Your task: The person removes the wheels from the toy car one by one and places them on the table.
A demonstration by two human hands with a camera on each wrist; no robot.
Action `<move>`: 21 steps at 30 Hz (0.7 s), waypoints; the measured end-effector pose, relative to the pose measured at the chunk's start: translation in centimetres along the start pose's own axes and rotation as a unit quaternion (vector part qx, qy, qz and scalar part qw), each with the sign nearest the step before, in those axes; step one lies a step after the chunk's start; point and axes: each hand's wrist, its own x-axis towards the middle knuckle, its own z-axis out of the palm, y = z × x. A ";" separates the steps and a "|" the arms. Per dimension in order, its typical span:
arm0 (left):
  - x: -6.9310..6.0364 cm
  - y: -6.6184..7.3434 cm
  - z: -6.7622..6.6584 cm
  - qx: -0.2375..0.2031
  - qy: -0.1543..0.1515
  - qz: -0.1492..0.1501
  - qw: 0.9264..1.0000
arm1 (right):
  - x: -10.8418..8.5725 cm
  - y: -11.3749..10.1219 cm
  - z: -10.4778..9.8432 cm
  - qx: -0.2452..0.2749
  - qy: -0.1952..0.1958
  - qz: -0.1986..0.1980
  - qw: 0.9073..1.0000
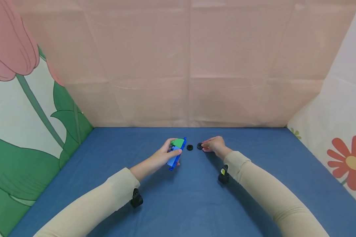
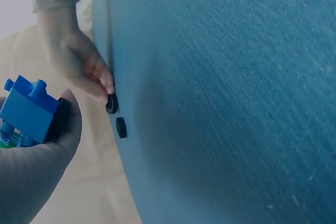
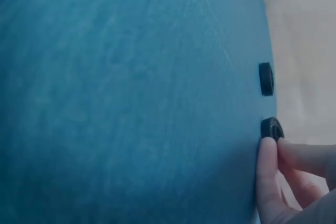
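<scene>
Over the blue cloth [image 1: 184, 204], near its far edge | left hand [image 1: 162, 154] — fingers and thumb clamped round a blue-and-green toy [image 1: 172, 161], raised above the cloth | right hand [image 1: 216, 145] — fingertips pinching the rim of a black wheel [image 1: 199, 145] | second wheel [image 1: 190, 147] lies flat between the hands, just beside the pinched one

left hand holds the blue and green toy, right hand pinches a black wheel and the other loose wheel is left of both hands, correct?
No, the other loose wheel isn't left of both: the head view shows it between the left hand and right hand. The rest holds.
</scene>
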 end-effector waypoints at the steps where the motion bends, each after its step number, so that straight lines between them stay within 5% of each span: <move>1: -0.1 0.1 0.1 0.001 0.002 -0.003 1.000 | 0.0 0.0 0.1 -0.012 0.003 -0.001 1.000; 9: -0.2 0.3 0.6 0.005 -0.018 0.007 1.000 | 0.0 -0.2 0.2 -0.079 0.022 -0.010 0.997; 16: -0.1 0.2 0.9 0.016 -0.023 0.023 0.999 | -0.6 0.1 -0.4 0.006 -0.025 0.004 1.000; 21: 0.0 0.1 0.9 0.068 0.001 0.055 0.996 | -1.4 -0.3 -1.1 0.032 -0.031 0.009 0.999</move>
